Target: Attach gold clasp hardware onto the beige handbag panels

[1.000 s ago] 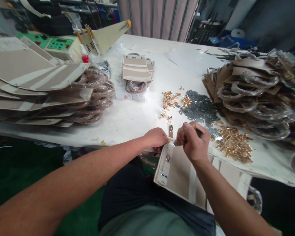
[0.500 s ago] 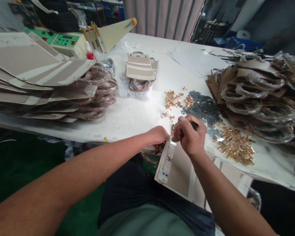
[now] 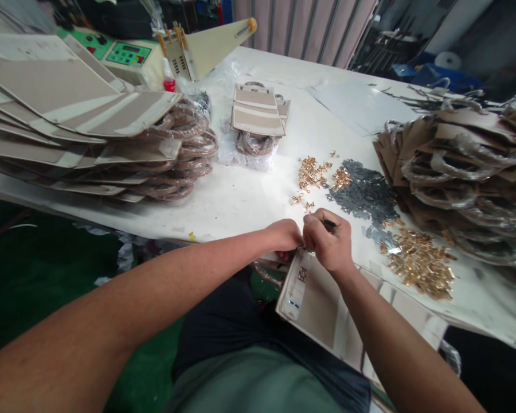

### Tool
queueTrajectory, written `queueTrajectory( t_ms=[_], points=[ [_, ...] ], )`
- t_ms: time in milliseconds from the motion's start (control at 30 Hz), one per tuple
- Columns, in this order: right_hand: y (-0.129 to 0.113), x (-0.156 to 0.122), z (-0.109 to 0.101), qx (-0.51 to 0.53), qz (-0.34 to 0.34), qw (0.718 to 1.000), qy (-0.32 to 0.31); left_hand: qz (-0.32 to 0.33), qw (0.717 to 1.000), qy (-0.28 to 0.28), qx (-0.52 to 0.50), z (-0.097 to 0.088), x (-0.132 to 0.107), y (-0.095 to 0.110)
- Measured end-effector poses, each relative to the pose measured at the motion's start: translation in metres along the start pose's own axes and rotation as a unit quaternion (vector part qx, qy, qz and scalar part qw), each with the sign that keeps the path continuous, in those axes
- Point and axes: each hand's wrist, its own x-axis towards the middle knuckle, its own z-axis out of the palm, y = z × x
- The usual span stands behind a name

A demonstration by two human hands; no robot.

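A beige bag panel [image 3: 320, 292] lies aslant over my lap and the table's front edge. Small silvery metal plates [image 3: 302, 274] sit along its left margin. My left hand [image 3: 285, 236] is closed at the panel's upper left corner, its fingertips partly hidden underneath. Close against it, my right hand [image 3: 327, 244] is wrapped around a tool with a dark handle [image 3: 329, 225]. The tool's working end, pointing down at that corner, is covered by my fingers. A brown bag handle [image 3: 267, 276] shows beneath the panel's left side.
Gold-coloured metal fittings [image 3: 421, 258] and thin grey metal plates [image 3: 363, 189] lie in heaps beyond my right hand. Stacked bag pieces [image 3: 98, 120] with wrapped handles stand left, and another pile [image 3: 460, 155] right. A smaller stack [image 3: 258, 112] and a green-panelled machine [image 3: 126, 54] are farther back.
My right hand has tilted and moved in closer to my left, now covering the corner plate that showed before. The view has shifted slightly, so the table things appear farther right.
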Motion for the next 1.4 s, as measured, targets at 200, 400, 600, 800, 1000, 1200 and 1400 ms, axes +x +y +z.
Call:
queueTrajectory(
  t_ms=[200,400,600,800,1000,1200,1400],
  points=[
    [0.012,-0.008,-0.007,0.143,-0.021,0.989,0.041,0.020,0.998,0.022,-0.053,-0.004,-0.017,0.000],
    [-0.004,-0.008,-0.009,0.211,-0.083,0.971,0.079,0.023,0.998,0.031,-0.049,-0.003,-0.012,-0.003],
    [0.004,-0.008,-0.004,0.167,-0.062,0.982,0.062,0.024,0.998,0.030,-0.045,-0.003,-0.012,-0.002],
    [0.006,-0.006,-0.008,0.208,-0.107,0.969,0.078,0.031,0.997,0.031,-0.056,-0.003,-0.009,-0.003],
    [0.004,-0.010,-0.013,0.220,-0.090,0.967,0.089,0.026,0.996,0.037,-0.073,-0.001,-0.007,-0.006],
    [0.011,-0.019,-0.015,0.148,-0.075,0.983,0.082,0.038,0.994,0.033,-0.102,0.001,0.000,-0.014],
    [0.005,-0.039,-0.039,-0.107,0.026,0.994,0.020,0.034,0.994,0.067,-0.079,0.004,-0.019,-0.011]
  ],
)
